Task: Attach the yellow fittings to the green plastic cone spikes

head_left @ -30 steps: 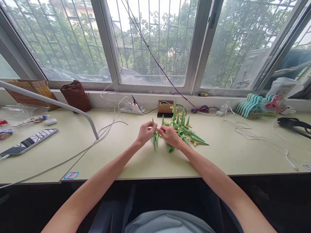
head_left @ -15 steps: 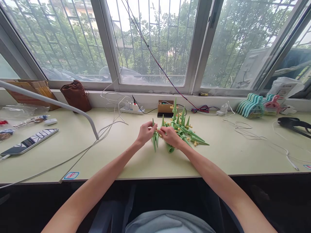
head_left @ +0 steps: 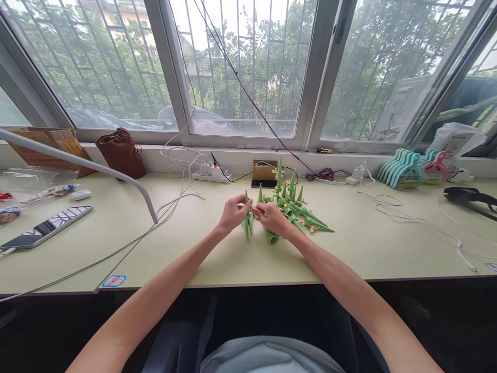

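My left hand (head_left: pixel 233 212) is closed on a green plastic watering spike (head_left: pixel 246 195), whose pointed tip sticks up past the fingers. More green spike tips (head_left: pixel 247 231) show just below that hand, pointing toward me. My right hand (head_left: pixel 272 216) meets it at the fingertips, pinching a small yellow valve (head_left: pixel 252 209) at the spike's side; the fingers hide most of it. Right behind and beside my right hand lies a heap of green spikes (head_left: pixel 306 211) with yellow valves, some upright, some on their sides. An open-ended green tube (head_left: pixel 274 240) lies under the right wrist.
A small cardboard box (head_left: pixel 264 169) and a power strip (head_left: pixel 212 177) stand at the back under the window. White cables (head_left: pixel 171 210) cross the left side near a phone (head_left: pixel 46 228). Teal hangers (head_left: pixel 399 170) and black straps (head_left: pixel 469 199) are at the right.
Both hands stay in nearly the same place. The spike in my left hand has tilted slightly to the right at its tip. The heap has not moved.
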`<state>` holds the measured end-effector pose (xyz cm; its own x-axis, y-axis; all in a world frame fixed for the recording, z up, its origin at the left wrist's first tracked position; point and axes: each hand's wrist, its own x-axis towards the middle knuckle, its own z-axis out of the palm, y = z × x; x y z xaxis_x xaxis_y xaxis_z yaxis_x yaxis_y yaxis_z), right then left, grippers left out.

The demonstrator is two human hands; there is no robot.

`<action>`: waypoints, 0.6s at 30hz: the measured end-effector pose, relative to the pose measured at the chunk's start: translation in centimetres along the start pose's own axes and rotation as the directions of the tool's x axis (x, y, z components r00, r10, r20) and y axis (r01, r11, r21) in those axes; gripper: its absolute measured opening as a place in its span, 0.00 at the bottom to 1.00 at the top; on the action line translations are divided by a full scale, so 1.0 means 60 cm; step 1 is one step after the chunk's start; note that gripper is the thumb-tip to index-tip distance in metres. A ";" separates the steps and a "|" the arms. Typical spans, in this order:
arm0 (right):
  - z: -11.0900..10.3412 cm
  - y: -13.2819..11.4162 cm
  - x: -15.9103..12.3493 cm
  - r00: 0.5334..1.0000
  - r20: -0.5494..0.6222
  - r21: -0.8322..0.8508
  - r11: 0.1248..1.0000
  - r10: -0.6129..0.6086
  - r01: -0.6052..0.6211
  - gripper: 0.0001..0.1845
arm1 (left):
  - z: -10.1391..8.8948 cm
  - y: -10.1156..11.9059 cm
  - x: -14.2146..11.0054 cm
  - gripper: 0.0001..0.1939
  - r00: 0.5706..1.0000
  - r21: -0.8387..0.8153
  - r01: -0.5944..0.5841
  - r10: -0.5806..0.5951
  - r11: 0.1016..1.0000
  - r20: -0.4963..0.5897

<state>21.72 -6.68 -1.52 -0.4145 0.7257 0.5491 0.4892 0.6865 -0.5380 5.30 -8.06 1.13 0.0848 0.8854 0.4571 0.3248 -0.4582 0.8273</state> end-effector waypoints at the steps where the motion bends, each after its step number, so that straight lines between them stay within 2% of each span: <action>1: 0.001 0.001 0.000 1.000 0.003 -0.006 1.000 0.000 0.000 0.21 | 0.000 0.000 0.000 0.19 1.000 0.002 0.001 -0.001 1.000 0.000; 5: 0.000 0.000 -0.001 1.000 -0.005 0.013 1.000 -0.002 0.002 0.21 | -0.001 0.002 0.001 0.19 1.000 0.003 0.006 -0.006 1.000 -0.005; 11: -0.004 -0.007 -0.002 1.000 -0.027 0.068 0.998 -0.015 0.017 0.07 | -0.002 0.002 0.002 0.17 1.000 0.017 -0.007 0.007 1.000 -0.018; 18: -0.003 -0.004 -0.001 1.000 -0.001 0.047 0.999 -0.019 0.019 0.11 | -0.001 0.000 0.001 0.17 1.000 0.020 -0.013 0.013 1.000 -0.007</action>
<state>21.76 -6.90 -1.29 -0.4231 0.7125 0.5597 0.4448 0.7015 -0.5568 5.23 -8.02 1.18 0.0830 0.8786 0.4703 0.3426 -0.4683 0.8145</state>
